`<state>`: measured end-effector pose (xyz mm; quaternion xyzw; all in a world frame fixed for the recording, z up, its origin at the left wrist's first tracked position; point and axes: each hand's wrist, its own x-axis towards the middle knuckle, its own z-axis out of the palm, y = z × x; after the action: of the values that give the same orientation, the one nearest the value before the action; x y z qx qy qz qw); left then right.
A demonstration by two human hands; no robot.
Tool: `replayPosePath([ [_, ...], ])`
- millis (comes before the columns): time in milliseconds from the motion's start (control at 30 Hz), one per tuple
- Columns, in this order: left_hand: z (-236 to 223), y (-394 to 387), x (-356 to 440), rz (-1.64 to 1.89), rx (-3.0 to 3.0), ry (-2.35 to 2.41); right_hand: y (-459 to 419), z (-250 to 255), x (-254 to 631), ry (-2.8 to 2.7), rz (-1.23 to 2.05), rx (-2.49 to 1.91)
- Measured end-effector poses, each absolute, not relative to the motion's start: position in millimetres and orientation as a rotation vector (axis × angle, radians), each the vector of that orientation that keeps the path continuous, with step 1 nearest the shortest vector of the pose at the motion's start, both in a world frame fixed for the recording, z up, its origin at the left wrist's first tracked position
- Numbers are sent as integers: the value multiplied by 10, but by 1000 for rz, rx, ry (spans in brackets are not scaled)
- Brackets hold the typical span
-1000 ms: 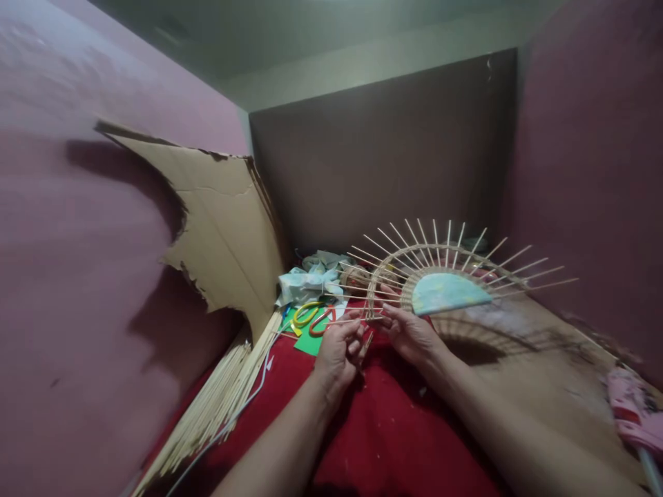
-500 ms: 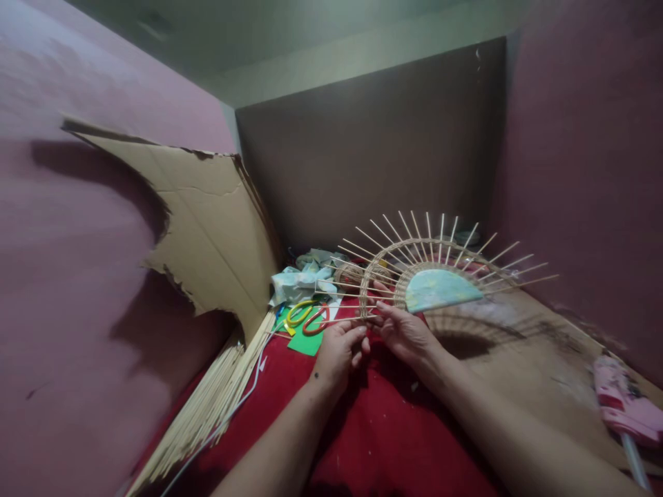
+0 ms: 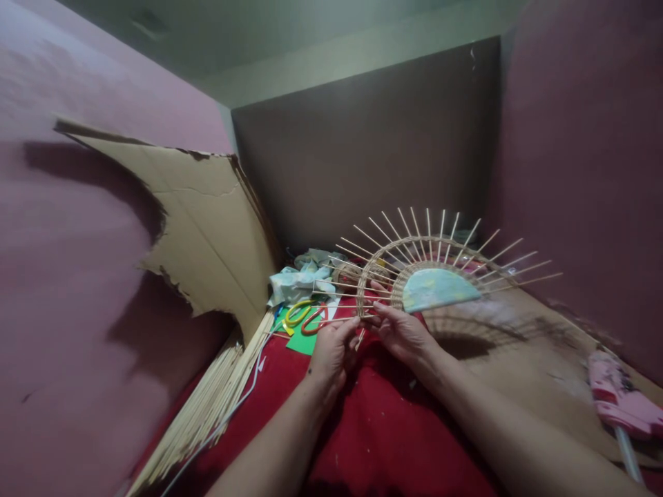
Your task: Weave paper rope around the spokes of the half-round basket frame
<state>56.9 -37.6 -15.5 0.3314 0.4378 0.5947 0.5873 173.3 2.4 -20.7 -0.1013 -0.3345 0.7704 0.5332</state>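
A half-round woven piece [image 3: 432,238] is held up in front of me. Thin sticks fan out from a half disc covered in pale blue-green cloth [image 3: 440,288], with twine woven around the disc and in an outer arch. My right hand [image 3: 404,335] grips its left end, thumb on the sticks, fingers partly hidden behind. Close beside it, my left hand [image 3: 331,348] is closed in a pinch at the lower end of the arch. A short length of tan twine [image 3: 360,338] runs down from the arch to its fingers.
Yellow- and red-handled scissors [image 3: 298,314] lie on green paper [image 3: 303,343], near crumpled cloth [image 3: 298,284]. A bundle of sticks [image 3: 207,404] and a white cord [image 3: 228,414] are at left. Torn cardboard [image 3: 207,221] leans on the wall. A pink glue gun [image 3: 619,400] rests at right.
My left hand has turned and shifted slightly left, and the twine below the arch now shows. The woven piece stays in my right hand, nearly unmoved.
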Motion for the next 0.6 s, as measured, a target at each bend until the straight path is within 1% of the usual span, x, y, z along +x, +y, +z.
replayPosePath([
  [300, -192, -389, 515, 1324, 954, 996, 51, -216, 1746, -773, 1839, -239],
  [500, -73, -456, 399, 1217, 1110, 1125, 77, -223, 1775, -730, 1827, -250],
  [600, 5, -484, 263, 1271, 1205, 1231, 89, -229, 1785, -704, 1824, -252],
])
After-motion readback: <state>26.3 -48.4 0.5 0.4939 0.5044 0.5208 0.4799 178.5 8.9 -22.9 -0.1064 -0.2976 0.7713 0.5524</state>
